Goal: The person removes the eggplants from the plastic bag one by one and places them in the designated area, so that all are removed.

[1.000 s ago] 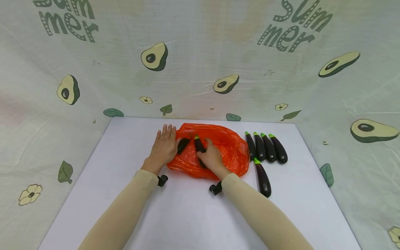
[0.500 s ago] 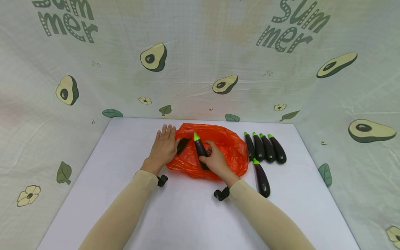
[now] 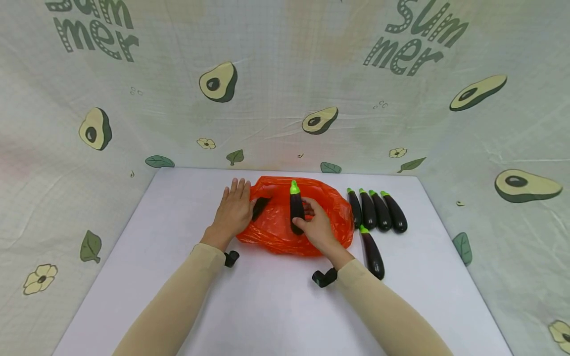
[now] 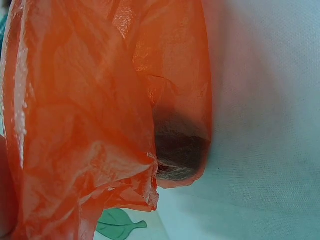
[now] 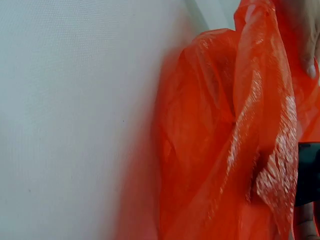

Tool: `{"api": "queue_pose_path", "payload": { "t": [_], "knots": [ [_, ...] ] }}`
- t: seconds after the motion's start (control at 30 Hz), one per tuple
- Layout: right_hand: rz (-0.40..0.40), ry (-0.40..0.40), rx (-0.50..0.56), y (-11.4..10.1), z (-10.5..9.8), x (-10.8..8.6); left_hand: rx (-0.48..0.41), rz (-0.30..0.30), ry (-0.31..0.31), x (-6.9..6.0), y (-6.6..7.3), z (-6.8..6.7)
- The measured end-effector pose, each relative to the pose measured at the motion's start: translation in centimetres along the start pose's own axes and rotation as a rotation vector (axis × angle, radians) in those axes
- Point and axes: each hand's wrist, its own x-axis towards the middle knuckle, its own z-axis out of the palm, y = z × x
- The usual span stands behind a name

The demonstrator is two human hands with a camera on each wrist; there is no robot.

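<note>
My right hand (image 3: 319, 227) pinches an eggplant (image 3: 296, 210) between thumb and fingers above the orange-red plastic bag (image 3: 341, 217). The eggplant stands nearly upright, its bright green cap at the top. In the right wrist view, part of the dark eggplant (image 5: 308, 172) shows behind the bag's edge (image 5: 220, 135). With straight fingers, my left hand (image 3: 233, 210) rests at the bag's left edge, its thumb near a second dark eggplant (image 3: 260, 208) inside. Through the film (image 4: 85, 110) in the left wrist view, a dark rounded shape (image 4: 180, 145) is visible.
Several eggplants (image 3: 375, 211) lie side by side right of the bag, caps pointing away. A single eggplant (image 3: 373, 254) lies nearer, below that row, close to my right forearm. The white table (image 3: 267, 311) ends at a patterned cloth (image 3: 276, 84) behind and at both sides.
My right hand has lifted the eggplant up out of the bag's opening and shifted it slightly right, turning it more upright. The left hand stays in place.
</note>
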Motion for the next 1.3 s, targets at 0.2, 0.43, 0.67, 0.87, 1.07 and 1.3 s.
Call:
{"api": "queue_pose_path", "payload": {
  "t": [0.2,0.43,0.67,0.87,1.07,1.3],
  "knots": [
    [0.017,0.025,0.032,-0.1,-1.2,-0.3,-0.010,-0.005,-0.004,0.0,0.1,0.0],
    [-0.047,0.078,0.051,0.2,-2.1,-0.6,-0.012,0.008,-0.002,0.1,0.1,0.1],
    [-0.096,0.120,0.078,0.1,-3.1,-1.2,-0.013,0.016,0.004,0.2,0.1,0.2],
    [-0.106,0.160,0.035,-0.2,-4.0,-1.7,-0.006,0.016,0.003,0.2,0.2,0.1],
    [-0.124,0.180,0.045,-0.2,-5.0,-2.1,0.001,0.020,0.009,0.2,0.2,0.2],
    [-0.124,0.204,0.037,-0.4,-6.6,-2.6,0.001,0.023,0.004,0.1,0.2,0.0]
  ]
}}
